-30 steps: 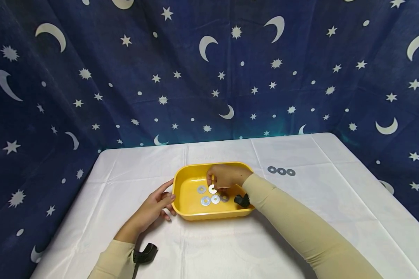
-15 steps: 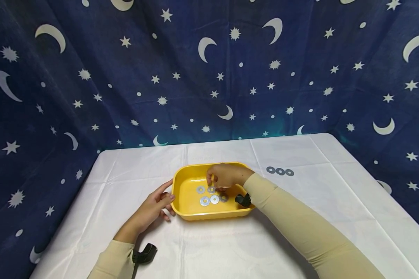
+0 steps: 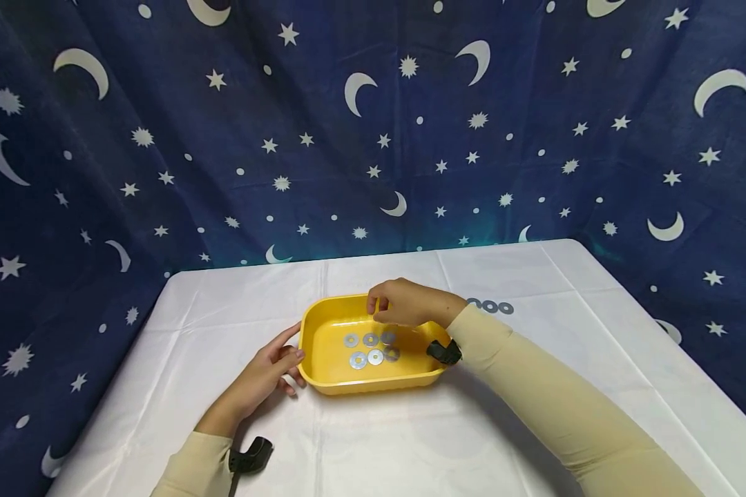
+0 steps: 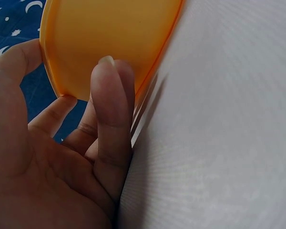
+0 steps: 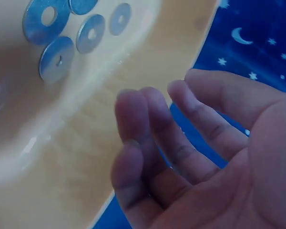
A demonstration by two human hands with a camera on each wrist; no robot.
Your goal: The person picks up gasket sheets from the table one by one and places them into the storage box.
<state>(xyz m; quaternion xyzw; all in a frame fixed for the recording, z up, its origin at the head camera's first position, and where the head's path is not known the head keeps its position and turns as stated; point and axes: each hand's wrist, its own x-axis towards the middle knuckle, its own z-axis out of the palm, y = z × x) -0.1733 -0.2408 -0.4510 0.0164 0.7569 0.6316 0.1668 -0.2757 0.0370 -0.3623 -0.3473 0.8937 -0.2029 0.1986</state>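
Observation:
Several flat metal washers (image 3: 370,339) lie in two short rows on the floor of a yellow tray (image 3: 323,359); part of the group also shows as shiny washers (image 5: 50,19) in the right wrist view. My right hand (image 3: 407,302) hovers over the tray's far right part, fingers loosely bent, nothing visible between them. From the left, my left hand (image 3: 261,376) touches the tray's outer wall and rim. In the left wrist view, the left hand (image 4: 71,143) has fingertips against the rim, its other fingers relaxed beside the wall.
A row of grey washers (image 3: 490,306) lies on the white tablecloth (image 3: 373,442) right of the tray, partly hidden by the right forearm. Behind the table hangs a dark blue curtain (image 3: 323,159) with moons and stars.
My right hand has risen off the tray floor, and a washer at the right of the far row has come into view. The left hand stays against the tray. The head view shifts slightly.

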